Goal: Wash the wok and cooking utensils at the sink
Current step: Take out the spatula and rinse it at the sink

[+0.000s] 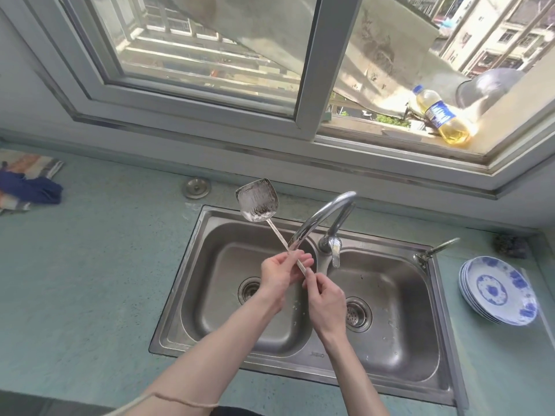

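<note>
Pale green desk point(99, 265) runs under a big window point(210, 70) and carries a steel double sink point(300, 360). Over the left basin, a metal spatula point(259, 200) is held up at a slant, its blade far and left, above the sink's far rim, and filmed with white suds and dark specks. Its thin handle runs down to the right, crossing in front of the curved tap point(322, 214). The left hand point(282, 273) has its fingers curled round the middle of the handle, thumb on the near side. The right hand point(326, 291) pinches the handle's near end between fingertips, just beside the left hand (the two nearly touch). Both forearms reach in from the near edge.

Each basin has a round drain; the right one shows a perforated strainer point(356, 314). A loose sink plug point(196, 187) lies on the desk just beyond the left basin. A smaller tap point(435, 250) stands at the sink's far right corner. Right of the sink sits a stack of blue-and-white plates point(498, 291), with a dark scrubber point(512, 246) beyond it. Crumpled cloths point(28, 183) lie at the far left. On the open window ledge a bottle point(441, 117) of yellow liquid lies on its side beside a metal bowl point(486, 85).
</note>
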`<state>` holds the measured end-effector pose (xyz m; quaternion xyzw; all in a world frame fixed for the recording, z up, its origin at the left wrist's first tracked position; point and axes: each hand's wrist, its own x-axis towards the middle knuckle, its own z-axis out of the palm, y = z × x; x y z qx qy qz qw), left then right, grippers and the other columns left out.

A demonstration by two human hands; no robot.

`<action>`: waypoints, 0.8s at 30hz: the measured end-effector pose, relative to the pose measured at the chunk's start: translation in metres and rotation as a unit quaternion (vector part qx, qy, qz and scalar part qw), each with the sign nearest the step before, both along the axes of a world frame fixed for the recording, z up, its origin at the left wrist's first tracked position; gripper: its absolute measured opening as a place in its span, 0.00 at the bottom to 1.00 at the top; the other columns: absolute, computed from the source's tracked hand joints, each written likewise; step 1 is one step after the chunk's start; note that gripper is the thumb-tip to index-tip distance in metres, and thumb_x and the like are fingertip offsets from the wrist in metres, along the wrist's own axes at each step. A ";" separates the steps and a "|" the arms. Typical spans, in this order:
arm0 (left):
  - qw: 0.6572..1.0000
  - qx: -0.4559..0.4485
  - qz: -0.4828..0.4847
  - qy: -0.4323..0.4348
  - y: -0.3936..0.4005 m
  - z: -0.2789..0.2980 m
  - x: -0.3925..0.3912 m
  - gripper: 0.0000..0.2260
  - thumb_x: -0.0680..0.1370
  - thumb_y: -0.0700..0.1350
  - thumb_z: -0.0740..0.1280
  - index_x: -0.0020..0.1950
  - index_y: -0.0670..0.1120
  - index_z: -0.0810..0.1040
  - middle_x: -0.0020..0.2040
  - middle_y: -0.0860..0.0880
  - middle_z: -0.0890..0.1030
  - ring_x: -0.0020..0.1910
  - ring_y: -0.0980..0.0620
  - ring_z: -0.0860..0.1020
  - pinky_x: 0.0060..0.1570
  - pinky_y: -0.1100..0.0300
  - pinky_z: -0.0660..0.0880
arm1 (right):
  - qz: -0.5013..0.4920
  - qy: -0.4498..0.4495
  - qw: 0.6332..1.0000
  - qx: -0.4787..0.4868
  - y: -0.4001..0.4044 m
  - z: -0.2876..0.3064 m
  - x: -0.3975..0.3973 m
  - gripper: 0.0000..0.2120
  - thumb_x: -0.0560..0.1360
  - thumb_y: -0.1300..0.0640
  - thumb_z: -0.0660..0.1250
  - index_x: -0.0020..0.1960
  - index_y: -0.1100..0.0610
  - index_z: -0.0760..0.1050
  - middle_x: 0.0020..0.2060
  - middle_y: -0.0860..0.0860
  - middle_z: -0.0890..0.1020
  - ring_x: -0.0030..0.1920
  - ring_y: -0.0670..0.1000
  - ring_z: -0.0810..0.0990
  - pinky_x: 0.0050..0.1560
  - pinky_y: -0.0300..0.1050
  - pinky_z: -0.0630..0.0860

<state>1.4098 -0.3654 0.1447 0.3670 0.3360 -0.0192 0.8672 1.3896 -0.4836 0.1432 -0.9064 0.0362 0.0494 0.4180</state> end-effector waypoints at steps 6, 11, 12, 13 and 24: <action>0.997 0.028 0.079 -0.006 0.038 0.010 0.025 0.06 0.83 0.37 0.66 0.51 0.36 0.81 0.47 0.38 0.87 0.41 0.49 0.87 0.42 0.59 0.84 | 0.057 0.013 0.998 0.013 -0.013 0.005 -0.005 0.22 0.83 0.40 0.62 0.37 0.53 0.75 0.28 0.44 0.78 0.31 0.46 0.74 0.38 0.51 0.72; 0.996 0.028 0.089 -0.012 0.029 0.003 0.018 0.08 0.82 0.38 0.69 0.55 0.33 0.81 0.49 0.40 0.87 0.46 0.46 0.87 0.47 0.58 0.84 | 0.019 0.107 0.993 -0.047 -0.001 0.011 -0.001 0.28 0.84 0.36 0.52 0.37 0.54 0.75 0.33 0.49 0.82 0.41 0.54 0.80 0.45 0.50 0.73; 0.996 0.032 0.077 -0.012 0.022 0.001 0.015 0.08 0.82 0.38 0.69 0.55 0.33 0.81 0.48 0.40 0.87 0.47 0.46 0.87 0.46 0.58 0.84 | 0.016 0.105 0.994 -0.036 0.006 0.014 0.001 0.27 0.85 0.38 0.52 0.37 0.54 0.73 0.34 0.50 0.82 0.42 0.56 0.80 0.46 0.51 0.73; 0.998 0.028 0.061 -0.015 0.014 0.000 0.012 0.08 0.82 0.38 0.68 0.55 0.33 0.80 0.49 0.40 0.87 0.47 0.46 0.87 0.45 0.58 0.83 | 0.016 0.100 0.995 -0.023 0.013 0.016 0.004 0.26 0.85 0.40 0.51 0.37 0.53 0.73 0.35 0.50 0.82 0.42 0.56 0.80 0.47 0.52 0.73; 0.995 0.003 0.100 0.002 0.043 0.006 0.026 0.05 0.81 0.35 0.68 0.52 0.33 0.80 0.50 0.36 0.86 0.47 0.45 0.87 0.44 0.58 0.84 | 0.073 0.074 0.994 0.035 -0.012 0.012 0.008 0.22 0.84 0.42 0.60 0.38 0.54 0.76 0.29 0.45 0.78 0.33 0.48 0.75 0.41 0.50 0.72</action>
